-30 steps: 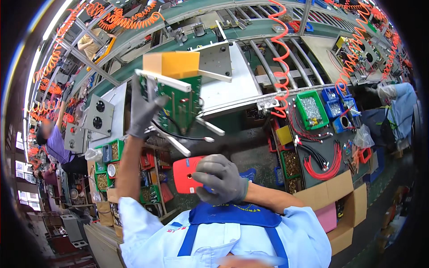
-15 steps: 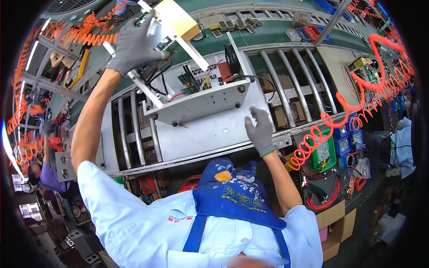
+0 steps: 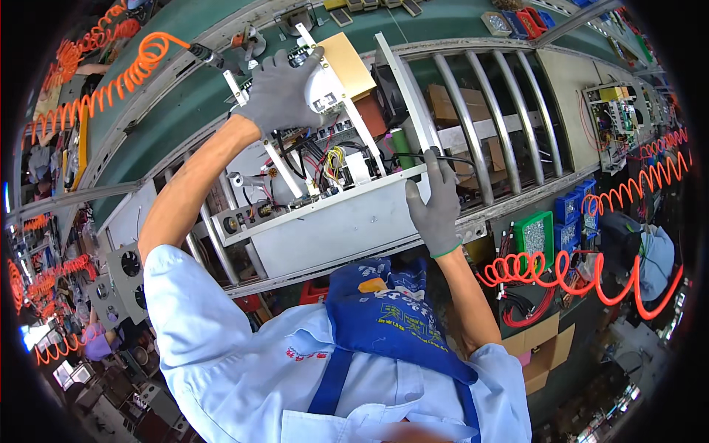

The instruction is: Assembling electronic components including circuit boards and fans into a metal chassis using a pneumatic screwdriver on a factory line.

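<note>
I watch through head camera. Left hand (image 3: pixel 284 92), gray-gloved, fingers wrapped over upper part of white-railed assembly (image 3: pixel 362 134), some fingertips hidden. Assembly is above open metal case (image 3: pixel 408 100); 2 rails slant down toward wires (image 3: pixel 336 159) inside, cannot tell whether ends touch. Tan block (image 3: pixel 349 65) sits at assembly's top right. Right hand (image 3: pixel 437 218), gray-gloved: fingers pressed together, thumb apart, at case's near right corner; I cannot tell whether they pinch it. Steel rollers (image 3: pixel 475 125) run beyond.

Steel rollers (image 3: pixel 508 117) lie beside a long green worktop (image 3: pixel 443 26).
</note>
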The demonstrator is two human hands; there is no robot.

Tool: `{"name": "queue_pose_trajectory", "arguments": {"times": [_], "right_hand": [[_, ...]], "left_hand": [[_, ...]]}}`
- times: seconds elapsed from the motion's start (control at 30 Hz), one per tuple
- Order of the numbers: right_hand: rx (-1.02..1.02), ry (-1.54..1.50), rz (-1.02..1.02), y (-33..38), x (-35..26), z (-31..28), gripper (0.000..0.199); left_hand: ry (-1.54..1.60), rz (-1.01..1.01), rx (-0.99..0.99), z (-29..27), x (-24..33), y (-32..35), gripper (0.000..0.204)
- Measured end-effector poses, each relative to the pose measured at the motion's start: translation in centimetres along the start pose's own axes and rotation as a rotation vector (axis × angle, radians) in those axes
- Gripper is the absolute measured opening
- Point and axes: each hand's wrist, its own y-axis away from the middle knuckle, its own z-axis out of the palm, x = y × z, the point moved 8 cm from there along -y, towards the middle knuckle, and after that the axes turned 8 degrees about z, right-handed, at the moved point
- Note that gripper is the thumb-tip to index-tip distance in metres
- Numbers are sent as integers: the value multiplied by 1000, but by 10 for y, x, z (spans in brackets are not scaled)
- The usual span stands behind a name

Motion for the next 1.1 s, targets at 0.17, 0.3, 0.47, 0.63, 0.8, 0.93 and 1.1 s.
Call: {"name": "queue_pose_trajectory", "arguments": {"times": [0.17, 0.3, 0.47, 0.63, 0.8, 0.93, 1.1], "right_hand": [[-59, 16, 6, -3, 4, 9, 52], [-54, 39, 9, -6, 6, 10, 50], [-49, 31, 1, -10, 5, 8, 51], [-80, 10, 61, -10, 11, 12, 52], [-50, -8, 21, -9, 11, 9, 53], [-56, 30, 18, -9, 15, 11, 52], [-5, 20, 2, -7, 15, 13, 53]], "left_hand": [[55, 64, -57, 20, 17, -14, 109], [94, 140, -88, 26, 28, -13, 110], [76, 207, -104, 24, 37, -10, 110], [104, 218, -141, 25, 40, -15, 109], [139, 262, -143, 22, 41, -19, 108], [138, 280, -108, 21, 45, -23, 106], [164, 235, -140, 34, 49, -26, 107]]}}
